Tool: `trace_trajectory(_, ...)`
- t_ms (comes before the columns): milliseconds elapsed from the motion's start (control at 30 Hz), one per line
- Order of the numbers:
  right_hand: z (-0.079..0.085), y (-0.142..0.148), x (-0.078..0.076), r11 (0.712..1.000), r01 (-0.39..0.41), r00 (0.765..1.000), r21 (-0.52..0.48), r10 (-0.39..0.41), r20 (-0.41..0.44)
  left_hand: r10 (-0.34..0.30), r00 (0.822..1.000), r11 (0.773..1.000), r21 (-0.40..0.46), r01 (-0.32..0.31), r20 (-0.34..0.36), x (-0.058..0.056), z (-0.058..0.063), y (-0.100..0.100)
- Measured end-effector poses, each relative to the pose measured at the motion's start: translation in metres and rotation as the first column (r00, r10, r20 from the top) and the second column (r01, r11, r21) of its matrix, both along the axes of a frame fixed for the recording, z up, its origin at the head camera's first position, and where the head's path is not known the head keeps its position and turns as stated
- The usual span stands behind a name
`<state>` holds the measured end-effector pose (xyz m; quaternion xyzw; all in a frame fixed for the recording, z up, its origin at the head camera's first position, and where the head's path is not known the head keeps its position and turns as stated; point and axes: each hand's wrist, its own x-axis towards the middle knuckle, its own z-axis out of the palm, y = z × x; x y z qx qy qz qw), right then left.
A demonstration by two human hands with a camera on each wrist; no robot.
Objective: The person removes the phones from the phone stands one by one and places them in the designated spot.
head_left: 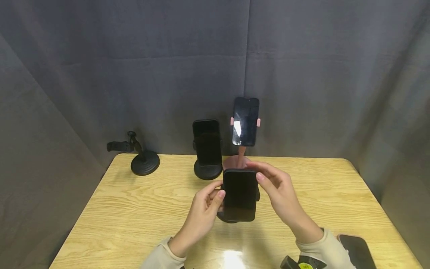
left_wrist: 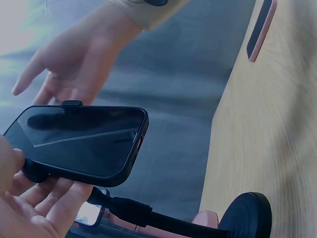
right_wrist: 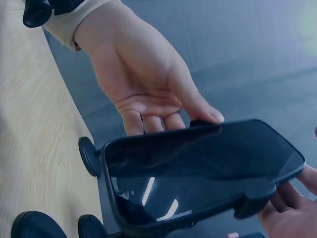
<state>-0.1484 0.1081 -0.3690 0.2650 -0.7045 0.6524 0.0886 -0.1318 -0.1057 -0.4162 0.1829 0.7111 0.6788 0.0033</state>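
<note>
A black smartphone (head_left: 239,196) stands upright, screen facing me, in the clamp of a black phone holder (left_wrist: 181,224). My left hand (head_left: 201,209) is at the phone's left side. Its thumb (right_wrist: 210,115) rests at one clamp arm while its fingers bend behind the phone, gripping the holder there. At the phone's upper right corner is my right hand (head_left: 279,190), its thumb right at the edge and its fingers loosely bent. The left wrist view shows one right-hand digit standing apart from the phone. The phone hides parts of both hands' fingers.
Behind stand a black holder with a phone (head_left: 207,142) and a pink holder (head_left: 241,155) with another phone (head_left: 246,121). A phoneless black holder (head_left: 145,163) is at the back left. A pink-edged phone (head_left: 357,252) lies at the front right of the wooden table (head_left: 127,224).
</note>
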Motion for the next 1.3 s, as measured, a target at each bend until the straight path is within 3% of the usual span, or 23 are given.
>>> trace_trajectory(200, 0.008, -0.011, -0.003, 0.997, -0.071, 0.997, 0.000, 0.071, 0.016, 0.020, 1.000, 1.000, -0.022, -0.020, 0.002, 0.000, -0.001, -0.001)
trace_trajectory(467, 0.013, -0.023, -0.013, 0.986, -0.165, 0.983, 0.027, 0.162, 0.089, -0.001, 1.000, 1.000, 0.022, 0.001, -0.015, 0.000, 0.000, -0.002)
trace_trajectory(733, 0.013, -0.030, -0.014, 0.994, -0.046, 0.994, 0.097, 0.036, 0.100, 0.006, 0.999, 1.000, 0.012, -0.006, -0.034, 0.001, -0.001, 0.000)
trace_trajectory(1033, 0.009, -0.033, -0.014, 0.997, -0.013, 0.996, 0.075, 0.007, 0.084, 0.080, 0.982, 0.994, -0.061, -0.091, -0.171, 0.001, -0.007, 0.004)
trace_trajectory(1167, 0.009, -0.033, -0.014, 0.998, -0.014, 0.996, 0.065, 0.008, 0.090, 0.113, 0.952, 0.983, -0.106, -0.149, -0.285, -0.003, -0.010, 0.004)
trace_trajectory(1233, 0.009, -0.033, -0.014, 0.998, -0.009, 0.996, 0.067, 0.003, 0.085, 0.136, 0.918, 0.970, -0.139, -0.200, -0.374, -0.007, -0.012, 0.005)
trace_trajectory(1300, 0.009, -0.033, -0.014, 0.997, -0.002, 0.997, 0.071, -0.003, 0.079, 0.156, 0.871, 0.952, -0.165, -0.259, -0.466, -0.013, -0.015, 0.007)
